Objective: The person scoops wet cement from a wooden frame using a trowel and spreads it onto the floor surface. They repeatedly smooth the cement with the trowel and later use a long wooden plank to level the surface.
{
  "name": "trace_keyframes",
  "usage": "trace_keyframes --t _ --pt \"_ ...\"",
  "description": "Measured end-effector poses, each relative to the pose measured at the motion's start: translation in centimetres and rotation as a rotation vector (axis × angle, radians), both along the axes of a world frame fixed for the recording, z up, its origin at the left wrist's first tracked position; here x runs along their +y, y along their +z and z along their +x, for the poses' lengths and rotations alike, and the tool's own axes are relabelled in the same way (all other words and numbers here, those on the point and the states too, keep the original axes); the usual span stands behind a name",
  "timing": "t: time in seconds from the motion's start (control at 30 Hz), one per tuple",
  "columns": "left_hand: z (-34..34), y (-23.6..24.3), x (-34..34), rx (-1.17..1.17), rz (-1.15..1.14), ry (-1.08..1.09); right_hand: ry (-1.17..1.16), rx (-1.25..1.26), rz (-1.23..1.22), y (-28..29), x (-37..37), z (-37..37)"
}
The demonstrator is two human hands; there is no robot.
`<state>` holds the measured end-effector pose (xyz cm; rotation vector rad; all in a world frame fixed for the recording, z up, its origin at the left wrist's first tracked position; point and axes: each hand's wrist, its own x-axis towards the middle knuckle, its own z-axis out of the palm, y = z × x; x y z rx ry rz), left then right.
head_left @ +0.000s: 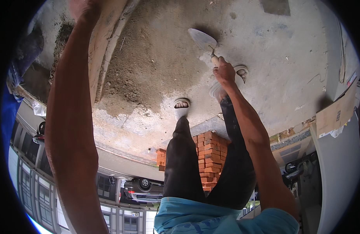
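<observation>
My right hand (224, 73) is closed round the wooden handle of a pointed trowel (202, 38). Its metal blade points up and to the left, above the concrete floor. My left arm reaches up the left side to the top edge, where my left hand (83, 7) is partly cut off and its fingers do not show. That hand is nearest a long wooden board (104, 45) that stands along the left. Between the board and the trowel, damp grey-brown sand or mortar (135, 78) is spread over the floor.
My sandalled feet stand on the concrete (289, 74). Behind my legs is a stack of red bricks (213, 152), with a smaller brick pile (161, 158) beside it. A cardboard piece (336, 111) leans at the right. A blue sheet (8, 117) hangs at the far left. A parked car (143, 191) is farther back.
</observation>
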<state>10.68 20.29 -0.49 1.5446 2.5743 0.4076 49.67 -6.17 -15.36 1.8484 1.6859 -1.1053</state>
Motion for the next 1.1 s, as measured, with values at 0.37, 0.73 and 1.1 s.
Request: trace_keyframes --t 0.37,0.73,1.1 --pt "0.3 0.0 -0.5 -0.129 -0.060 -0.020 -0.392 -0.155 0.247 -3.3 10.4 -0.6" --pt "0.7 0.4 -0.1 -0.188 -0.141 0.040 -0.623 0.005 0.206 -3.5 14.1 5.6" --pt "1.2 1.3 -0.5 -0.126 -0.148 0.054 -0.493 0.052 0.268 -2.0 14.5 7.0"
